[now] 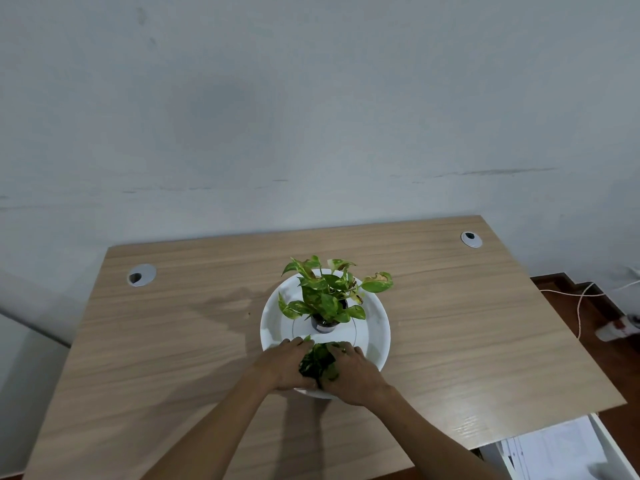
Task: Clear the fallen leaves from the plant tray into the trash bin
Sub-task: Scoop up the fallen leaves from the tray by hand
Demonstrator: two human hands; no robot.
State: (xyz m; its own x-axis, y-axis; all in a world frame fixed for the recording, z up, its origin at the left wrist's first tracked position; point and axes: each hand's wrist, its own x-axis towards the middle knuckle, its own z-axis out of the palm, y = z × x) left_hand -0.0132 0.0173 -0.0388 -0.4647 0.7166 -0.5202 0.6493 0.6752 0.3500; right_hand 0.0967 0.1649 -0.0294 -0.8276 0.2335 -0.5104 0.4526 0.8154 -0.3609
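A round white plant tray [375, 327] sits in the middle of a wooden desk. A small dark pot [325, 325] with a green, yellow-flecked plant [329, 292] stands in the tray's centre. At the tray's near edge lies a heap of fallen green leaves [320, 360]. My left hand [285, 367] and my right hand [353, 374] cup this heap from both sides, fingers curled against the leaves. The trash bin is out of view.
The wooden desk [173, 341] has two round cable grommets, one at the left [141, 275] and one at the back right [471, 239]. An open white drawer with papers [561, 448] is at the lower right. A white cord and power strip [620, 329] lie on the floor at right.
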